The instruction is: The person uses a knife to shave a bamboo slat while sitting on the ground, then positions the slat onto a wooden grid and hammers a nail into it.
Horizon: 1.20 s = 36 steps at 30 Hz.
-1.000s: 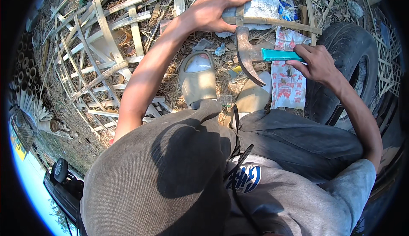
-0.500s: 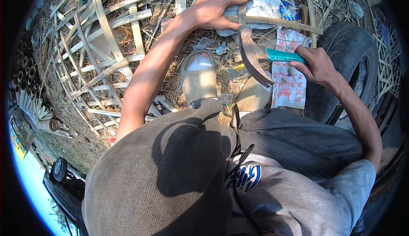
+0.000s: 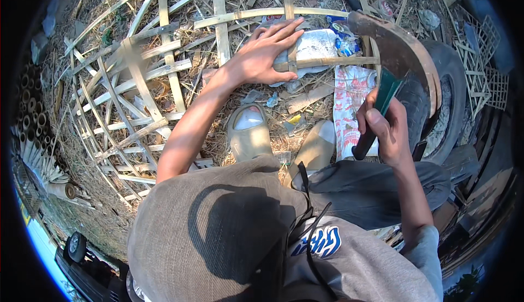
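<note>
So the bamboo frame looks mostly woven, left hand spread flat pinning a strip under its fingertips, right hand gripping the raised sickle, cut not made yet.

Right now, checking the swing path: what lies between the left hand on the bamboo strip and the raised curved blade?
In the head view, only the pale bamboo strip spans from left hand towards curved rusty blade, over a white plastic bag.
</note>
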Tool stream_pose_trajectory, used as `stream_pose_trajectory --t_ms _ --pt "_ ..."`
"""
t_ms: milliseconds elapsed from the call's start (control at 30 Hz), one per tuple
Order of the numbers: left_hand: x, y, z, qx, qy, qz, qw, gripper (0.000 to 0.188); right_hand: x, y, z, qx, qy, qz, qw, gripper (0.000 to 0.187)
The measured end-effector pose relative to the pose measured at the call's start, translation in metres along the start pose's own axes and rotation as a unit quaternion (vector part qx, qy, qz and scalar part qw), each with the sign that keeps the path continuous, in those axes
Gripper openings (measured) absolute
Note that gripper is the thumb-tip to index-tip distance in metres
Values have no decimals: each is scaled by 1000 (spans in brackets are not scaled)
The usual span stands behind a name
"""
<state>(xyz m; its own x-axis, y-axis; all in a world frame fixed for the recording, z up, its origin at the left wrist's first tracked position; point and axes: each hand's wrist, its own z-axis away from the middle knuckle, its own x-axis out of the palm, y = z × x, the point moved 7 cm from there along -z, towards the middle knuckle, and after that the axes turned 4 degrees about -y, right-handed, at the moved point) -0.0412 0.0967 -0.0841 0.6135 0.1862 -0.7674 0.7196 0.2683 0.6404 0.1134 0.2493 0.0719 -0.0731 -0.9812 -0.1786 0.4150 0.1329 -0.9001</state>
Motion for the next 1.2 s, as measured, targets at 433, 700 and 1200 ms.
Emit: stream_pose_trajectory --t_ms 433,700,1200 --pt "-7 -2 -9 -14 -27 -114 993 125 74 111 28 199 135 1 971 45" --pt "-8 1 -9 -12 -29 -108 994 125 78 96 23 164 134 32 977 53" --pt "-10 12 -6 -15 6 -2 1000 106 69 100 33 202 123 -32 971 46"
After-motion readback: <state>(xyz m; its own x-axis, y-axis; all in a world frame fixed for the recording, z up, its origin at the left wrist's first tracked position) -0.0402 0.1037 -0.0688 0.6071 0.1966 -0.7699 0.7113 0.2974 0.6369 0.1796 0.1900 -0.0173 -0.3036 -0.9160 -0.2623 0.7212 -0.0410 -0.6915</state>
